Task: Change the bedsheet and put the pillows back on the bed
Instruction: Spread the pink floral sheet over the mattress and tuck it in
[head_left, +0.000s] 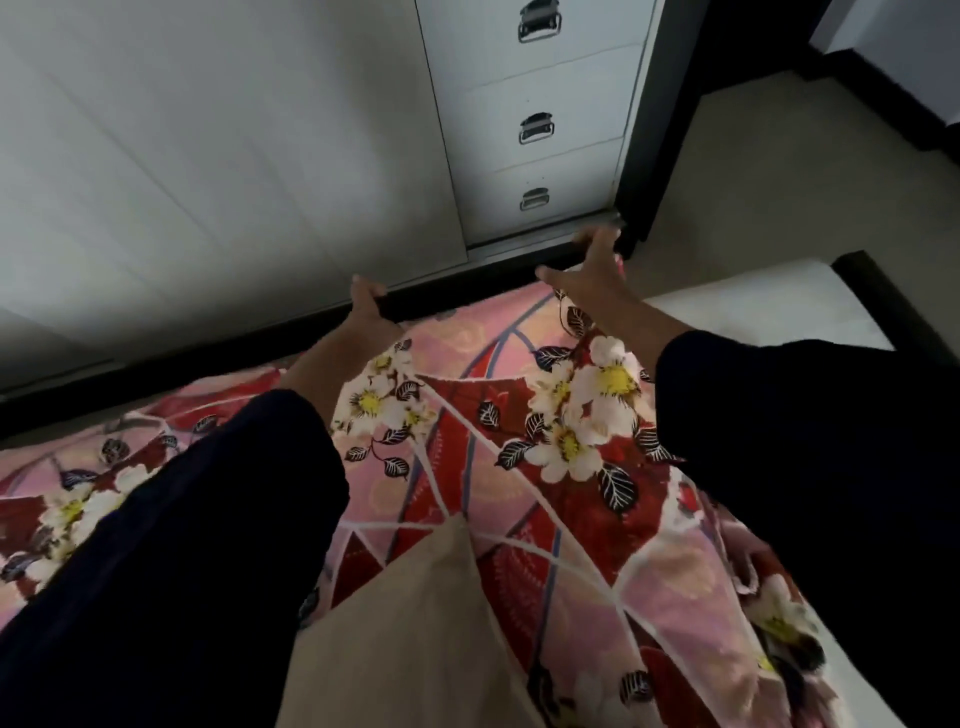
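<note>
A pink and red floral bedsheet (467, 447) lies spread over the bed, reaching its far edge by the wardrobe. My left hand (366, 306) is at that far edge, fingers curled down over the sheet's border into the dark gap. My right hand (592, 270) is at the sheet's far right corner, fingers spread and pressing on it. Both arms are in dark sleeves. A bare white mattress (769, 306) shows to the right of the sheet. A beige cloth, perhaps a pillow (415, 639), lies in front of me on the sheet.
A white wardrobe (208, 171) stands close behind the bed, with a stack of drawers (540, 130) with metal handles. A dark bed frame (883, 291) edges the mattress on the right. Beige floor (779, 182) lies beyond.
</note>
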